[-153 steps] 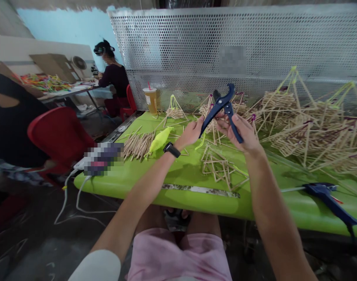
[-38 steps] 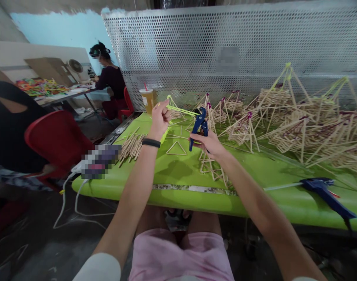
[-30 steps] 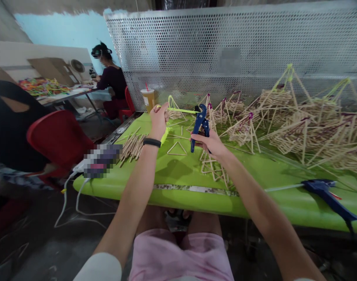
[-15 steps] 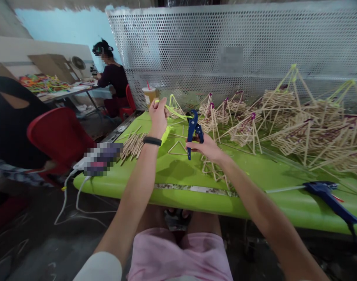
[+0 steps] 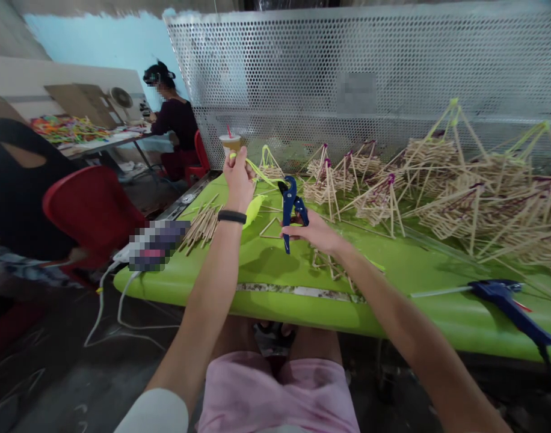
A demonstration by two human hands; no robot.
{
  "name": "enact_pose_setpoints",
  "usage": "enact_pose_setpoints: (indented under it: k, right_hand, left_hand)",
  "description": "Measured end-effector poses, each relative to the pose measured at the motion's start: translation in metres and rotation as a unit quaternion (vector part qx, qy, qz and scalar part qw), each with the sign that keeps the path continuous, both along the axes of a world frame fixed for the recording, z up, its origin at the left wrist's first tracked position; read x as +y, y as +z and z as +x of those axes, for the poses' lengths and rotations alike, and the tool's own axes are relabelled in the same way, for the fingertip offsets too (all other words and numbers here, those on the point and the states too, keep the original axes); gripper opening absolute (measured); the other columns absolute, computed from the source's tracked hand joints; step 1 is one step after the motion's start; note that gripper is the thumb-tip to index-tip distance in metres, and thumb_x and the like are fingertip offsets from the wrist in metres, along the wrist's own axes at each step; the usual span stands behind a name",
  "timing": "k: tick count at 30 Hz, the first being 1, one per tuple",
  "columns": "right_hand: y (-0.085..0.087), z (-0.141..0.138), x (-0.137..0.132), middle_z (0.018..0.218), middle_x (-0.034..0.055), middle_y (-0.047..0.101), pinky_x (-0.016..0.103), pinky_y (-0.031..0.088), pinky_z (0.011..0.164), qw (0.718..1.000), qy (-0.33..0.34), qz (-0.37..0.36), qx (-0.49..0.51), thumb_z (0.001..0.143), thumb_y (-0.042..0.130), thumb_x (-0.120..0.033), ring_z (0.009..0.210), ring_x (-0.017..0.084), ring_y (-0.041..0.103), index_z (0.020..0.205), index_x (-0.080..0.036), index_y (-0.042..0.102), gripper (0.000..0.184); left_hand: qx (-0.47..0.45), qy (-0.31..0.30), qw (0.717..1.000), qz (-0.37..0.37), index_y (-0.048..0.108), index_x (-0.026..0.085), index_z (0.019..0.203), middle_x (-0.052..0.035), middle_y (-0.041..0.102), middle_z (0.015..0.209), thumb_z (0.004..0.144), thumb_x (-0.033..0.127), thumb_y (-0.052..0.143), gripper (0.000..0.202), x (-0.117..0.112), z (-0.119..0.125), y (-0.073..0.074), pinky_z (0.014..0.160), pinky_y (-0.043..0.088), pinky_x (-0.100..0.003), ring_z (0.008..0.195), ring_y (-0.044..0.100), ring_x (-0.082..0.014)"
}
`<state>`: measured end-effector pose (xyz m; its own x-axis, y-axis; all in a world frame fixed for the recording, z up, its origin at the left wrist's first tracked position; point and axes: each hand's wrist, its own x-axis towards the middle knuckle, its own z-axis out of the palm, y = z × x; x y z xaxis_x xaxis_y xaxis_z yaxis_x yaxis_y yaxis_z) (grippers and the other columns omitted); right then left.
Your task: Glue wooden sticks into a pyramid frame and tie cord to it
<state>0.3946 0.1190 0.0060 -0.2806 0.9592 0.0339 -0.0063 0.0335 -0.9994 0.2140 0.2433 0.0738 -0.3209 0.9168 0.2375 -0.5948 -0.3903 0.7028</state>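
My left hand (image 5: 237, 175) is closed around strands of neon-yellow cord (image 5: 263, 173), raised above the green table (image 5: 275, 264). The strands run across to the jaws of a blue hand cutter (image 5: 287, 210). Around the cutter's handles my right hand (image 5: 315, 231) is closed. Whether the blade touches the cord is too small to tell. Below the hands lie a stick triangle (image 5: 270, 228) and a lattice of sticks (image 5: 329, 262) partly behind my right forearm. More yellow cord (image 5: 254, 210) rests beside my left wrist.
A bundle of thin sticks (image 5: 200, 227) lies on the left, near a blurred-out item (image 5: 158, 245). Several stacked stick frames (image 5: 474, 180) fill the right. A blue glue gun (image 5: 510, 307) is at the right edge. A drink cup (image 5: 230, 143) stands behind; a person (image 5: 176, 114) sits beyond.
Both hands have shifted slightly left, with the cord and cutter. A short yellow piece now shows on the table beside my right forearm.
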Motion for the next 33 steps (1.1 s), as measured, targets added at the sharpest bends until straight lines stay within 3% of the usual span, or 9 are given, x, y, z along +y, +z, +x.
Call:
enact_pose_setpoints:
  k: [8,19,25,33]
  right_hand:
    - [-0.005,0.003,0.007,0.098,0.0049,0.078,0.043,0.069,0.086,1.000,-0.023,0.004,0.007,0.070,0.095,-0.026,0.086,0.022,0.078,0.099,-0.023,0.063,0.043]
    - [-0.005,0.009,0.021,0.092,0.0008,0.075,0.047,0.066,0.094,0.989,-0.123,0.029,0.072,0.054,0.100,-0.036,0.088,0.022,0.075,0.089,-0.023,0.063,0.053]
    - [0.001,0.017,0.024,0.094,0.0019,0.075,0.046,0.064,0.095,0.981,-0.156,0.061,0.097,0.057,0.100,-0.038,0.092,0.023,0.076,0.089,-0.023,0.065,0.050]
    - [0.006,0.018,0.024,0.089,-0.0011,0.076,0.039,0.065,0.085,0.973,-0.168,0.062,0.147,0.050,0.103,-0.038,0.084,0.019,0.075,0.088,-0.022,0.068,0.055]
  left_hand:
    - [-0.034,-0.047,0.998,0.013,0.041,0.025,0.076,0.0130,0.023,0.051,0.084,0.026,0.089,0.049,0.002,0.005,-0.006,0.038,0.017,-0.022,0.039,0.021,-0.0055]
    - [-0.008,-0.076,0.997,0.003,0.023,0.023,0.070,0.0132,0.021,0.054,0.079,0.004,0.082,0.063,-0.003,0.012,-0.008,0.040,0.017,-0.021,0.037,0.024,-0.0035]
    - [0.047,-0.080,0.995,0.020,0.024,0.023,0.065,0.0125,0.022,0.052,0.080,0.013,0.089,0.067,-0.005,0.019,-0.013,0.040,0.018,-0.021,0.039,0.025,-0.0039]
    - [0.184,-0.061,0.977,0.093,0.028,0.023,0.060,0.0111,0.025,0.047,0.089,0.045,0.088,0.069,0.009,0.022,-0.027,0.039,0.016,-0.023,0.039,0.023,-0.0043]
